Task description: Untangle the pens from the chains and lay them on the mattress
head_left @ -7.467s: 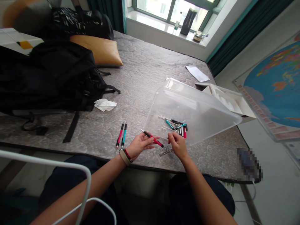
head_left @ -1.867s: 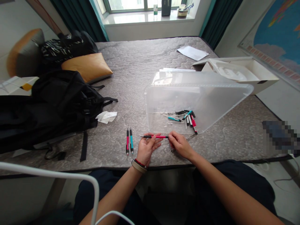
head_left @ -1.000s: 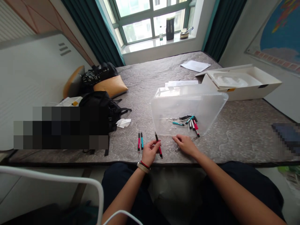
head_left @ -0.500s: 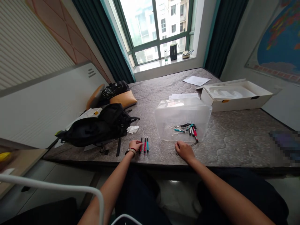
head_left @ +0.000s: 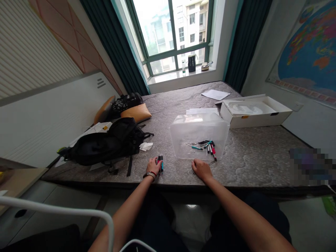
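Note:
My left hand [head_left: 153,166] lies at the near edge of the mattress-like surface, its fingers closed against a small bunch of pens [head_left: 162,163]. The pens sit side by side and point away from me; a blue one shows on the right, and the fingers partly cover the red and dark ones. My right hand [head_left: 202,169] rests as a loose fist in front of a clear plastic box [head_left: 181,131], with no object showing in it. Several pens and pen parts [head_left: 209,147], black, teal, white and red, lie in a heap at the box's lower part.
Left of my hands lie a black backpack [head_left: 99,147], a crumpled tissue [head_left: 146,146] and a tan cushion [head_left: 136,112]. Behind the clear box are paper sheets [head_left: 215,94], and a white open carton [head_left: 257,120] stands at the right. A white tube-like bar [head_left: 65,211] crosses the lower left.
My left hand has brought the spaced-out pens together into a tight bunch, shifting slightly right against them. My right fist keeps its place by the box. The camera view has turned slightly.

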A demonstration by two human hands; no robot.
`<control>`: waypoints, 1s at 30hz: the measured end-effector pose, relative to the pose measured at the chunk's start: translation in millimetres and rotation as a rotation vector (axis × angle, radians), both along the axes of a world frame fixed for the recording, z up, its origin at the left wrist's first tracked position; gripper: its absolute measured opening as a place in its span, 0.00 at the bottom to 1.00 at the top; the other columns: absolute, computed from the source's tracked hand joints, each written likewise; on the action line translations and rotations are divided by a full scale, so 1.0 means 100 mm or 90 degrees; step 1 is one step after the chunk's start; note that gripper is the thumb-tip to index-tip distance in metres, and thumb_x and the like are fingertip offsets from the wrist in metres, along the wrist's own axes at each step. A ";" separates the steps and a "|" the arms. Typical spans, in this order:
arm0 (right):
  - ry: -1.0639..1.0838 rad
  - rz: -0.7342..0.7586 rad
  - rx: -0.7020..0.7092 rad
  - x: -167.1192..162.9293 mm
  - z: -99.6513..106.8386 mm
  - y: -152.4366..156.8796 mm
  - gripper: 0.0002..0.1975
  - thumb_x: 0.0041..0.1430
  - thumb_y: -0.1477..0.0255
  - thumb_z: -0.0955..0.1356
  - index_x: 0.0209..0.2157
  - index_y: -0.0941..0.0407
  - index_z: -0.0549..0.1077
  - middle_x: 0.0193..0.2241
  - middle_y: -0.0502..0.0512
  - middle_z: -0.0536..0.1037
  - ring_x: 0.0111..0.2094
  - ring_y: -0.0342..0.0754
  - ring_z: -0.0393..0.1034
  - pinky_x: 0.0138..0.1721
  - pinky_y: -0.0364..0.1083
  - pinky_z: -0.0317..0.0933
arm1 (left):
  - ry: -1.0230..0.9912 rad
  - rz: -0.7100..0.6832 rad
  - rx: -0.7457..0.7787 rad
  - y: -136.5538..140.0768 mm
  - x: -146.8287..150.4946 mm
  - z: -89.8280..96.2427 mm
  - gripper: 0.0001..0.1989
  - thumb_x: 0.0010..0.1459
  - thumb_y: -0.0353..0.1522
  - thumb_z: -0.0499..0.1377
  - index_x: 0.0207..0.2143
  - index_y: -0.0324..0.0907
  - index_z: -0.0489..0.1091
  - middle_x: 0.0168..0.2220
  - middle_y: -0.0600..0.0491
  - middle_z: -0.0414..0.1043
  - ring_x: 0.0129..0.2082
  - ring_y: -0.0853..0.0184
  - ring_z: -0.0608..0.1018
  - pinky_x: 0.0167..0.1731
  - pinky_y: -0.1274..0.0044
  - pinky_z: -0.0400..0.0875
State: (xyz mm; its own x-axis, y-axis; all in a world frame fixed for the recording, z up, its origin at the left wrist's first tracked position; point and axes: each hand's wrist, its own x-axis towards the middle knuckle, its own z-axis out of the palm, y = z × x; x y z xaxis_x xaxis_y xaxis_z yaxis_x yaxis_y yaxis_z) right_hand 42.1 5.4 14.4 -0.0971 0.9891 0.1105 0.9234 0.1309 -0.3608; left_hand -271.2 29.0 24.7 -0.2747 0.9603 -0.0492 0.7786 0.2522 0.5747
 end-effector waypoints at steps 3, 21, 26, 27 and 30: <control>0.003 0.005 0.013 0.01 -0.02 0.00 0.14 0.67 0.66 0.60 0.33 0.56 0.73 0.33 0.56 0.78 0.33 0.47 0.71 0.32 0.43 0.50 | 0.102 -0.105 0.083 -0.19 0.12 -0.15 0.34 0.57 0.47 0.58 0.61 0.40 0.60 0.62 0.40 0.57 0.60 0.53 0.65 0.57 0.65 0.61; 0.017 0.003 0.035 0.01 -0.05 0.01 0.14 0.66 0.66 0.61 0.29 0.56 0.71 0.28 0.53 0.76 0.27 0.44 0.66 0.29 0.43 0.46 | 0.150 -0.292 0.274 -0.22 0.18 -0.53 0.26 0.62 0.26 0.46 0.63 0.37 0.56 0.66 0.43 0.53 0.68 0.56 0.52 0.62 0.58 0.59; 0.028 0.024 0.062 0.01 -0.08 0.04 0.15 0.66 0.65 0.60 0.28 0.56 0.69 0.26 0.52 0.75 0.27 0.44 0.66 0.30 0.43 0.47 | 0.178 -0.222 0.312 -0.37 0.25 -0.33 0.28 0.61 0.29 0.52 0.64 0.41 0.55 0.68 0.45 0.48 0.68 0.52 0.47 0.62 0.55 0.55; 0.027 0.031 0.065 0.00 -0.09 0.04 0.15 0.67 0.65 0.60 0.28 0.55 0.69 0.25 0.52 0.74 0.27 0.45 0.66 0.30 0.43 0.47 | 0.181 -0.237 0.306 -0.38 0.25 -0.31 0.27 0.60 0.29 0.53 0.63 0.41 0.56 0.68 0.45 0.48 0.68 0.52 0.47 0.62 0.55 0.56; 0.012 0.052 0.071 -0.03 -0.12 0.05 0.14 0.67 0.67 0.60 0.28 0.55 0.68 0.27 0.53 0.73 0.30 0.45 0.67 0.32 0.43 0.50 | 0.186 -0.295 0.284 -0.39 0.24 -0.31 0.25 0.59 0.27 0.53 0.60 0.43 0.62 0.67 0.46 0.50 0.68 0.52 0.48 0.62 0.56 0.55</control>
